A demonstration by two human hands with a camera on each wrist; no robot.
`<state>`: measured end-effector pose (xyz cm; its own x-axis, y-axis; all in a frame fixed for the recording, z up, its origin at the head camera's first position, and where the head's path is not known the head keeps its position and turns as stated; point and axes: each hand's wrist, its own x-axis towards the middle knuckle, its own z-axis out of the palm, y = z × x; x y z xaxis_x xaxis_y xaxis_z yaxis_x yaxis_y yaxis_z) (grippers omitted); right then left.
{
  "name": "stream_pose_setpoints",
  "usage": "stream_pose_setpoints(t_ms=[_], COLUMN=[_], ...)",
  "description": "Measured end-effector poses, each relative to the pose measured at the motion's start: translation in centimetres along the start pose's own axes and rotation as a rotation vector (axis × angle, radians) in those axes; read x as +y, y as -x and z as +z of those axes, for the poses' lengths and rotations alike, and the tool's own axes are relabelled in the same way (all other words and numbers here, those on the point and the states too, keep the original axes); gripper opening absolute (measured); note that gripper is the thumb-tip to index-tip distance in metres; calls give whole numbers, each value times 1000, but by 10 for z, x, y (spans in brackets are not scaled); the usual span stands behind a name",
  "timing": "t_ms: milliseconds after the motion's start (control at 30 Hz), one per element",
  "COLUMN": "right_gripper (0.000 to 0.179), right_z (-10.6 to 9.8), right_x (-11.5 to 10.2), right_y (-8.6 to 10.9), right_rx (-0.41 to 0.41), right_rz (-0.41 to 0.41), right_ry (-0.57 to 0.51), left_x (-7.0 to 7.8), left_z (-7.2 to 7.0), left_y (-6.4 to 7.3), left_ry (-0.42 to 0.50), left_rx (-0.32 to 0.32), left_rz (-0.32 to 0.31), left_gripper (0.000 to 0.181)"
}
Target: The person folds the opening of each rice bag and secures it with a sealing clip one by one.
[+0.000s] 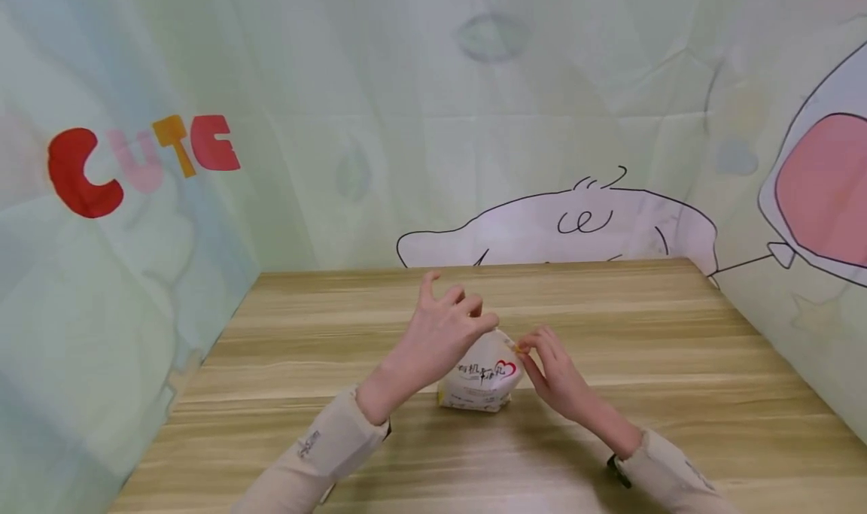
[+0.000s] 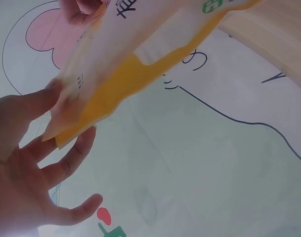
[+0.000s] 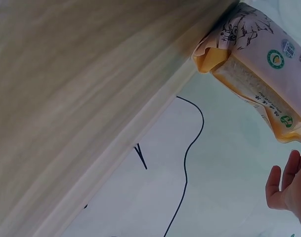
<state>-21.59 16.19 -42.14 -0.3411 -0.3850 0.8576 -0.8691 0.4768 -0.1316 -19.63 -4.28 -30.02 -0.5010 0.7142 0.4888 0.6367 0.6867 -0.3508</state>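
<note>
A white and yellow food bag (image 1: 477,386) with dark printed characters and a red heart stands upright on the wooden table. My left hand (image 1: 436,337) pinches its top left corner between thumb and index finger; the other fingers spread away from it. At the top right corner, the thumb and fingers of my right hand (image 1: 557,375) grip the edge. The left wrist view shows the bag's yellow side (image 2: 120,89) running down to the left hand (image 2: 21,173). A see-through window in the bag (image 3: 259,84) shows pale contents in the right wrist view, above the right hand (image 3: 293,192).
The wood-grain table (image 1: 325,318) reaches back to a pale printed curtain (image 1: 325,175) that encloses it at the back and sides. A thin pale object (image 1: 327,493) pokes out beside the left sleeve (image 1: 318,454). Dark bands show at both cuffs.
</note>
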Motion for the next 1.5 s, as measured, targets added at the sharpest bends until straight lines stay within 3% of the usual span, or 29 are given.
stream_pose_setpoints(t_ms=[200,400,633,800,1100,1500], right_gripper=[24,22,24,25,24,24], right_z=[2,2,1,0,-1,-2], right_x=[0,-1,-3,-2,-4,-4], right_y=[-1,0,2,3,2,3], right_rx=[10,27,19,10,22,-8], right_rz=[17,13,33,48,28,47], right_ry=[-24,-64,-58,-54,-56,-67], left_x=[-5,-22,-39,-48,-58,-64], left_z=[-1,-11,-28,-33,-18,9], left_y=[2,17,39,54,89,129], left_ry=[29,45,55,57,101,72], left_rx=[51,151,164,165,129,-57], left_rz=[4,-37,-86,-112,-122,-206], left_gripper=[9,16,16,14,12,14])
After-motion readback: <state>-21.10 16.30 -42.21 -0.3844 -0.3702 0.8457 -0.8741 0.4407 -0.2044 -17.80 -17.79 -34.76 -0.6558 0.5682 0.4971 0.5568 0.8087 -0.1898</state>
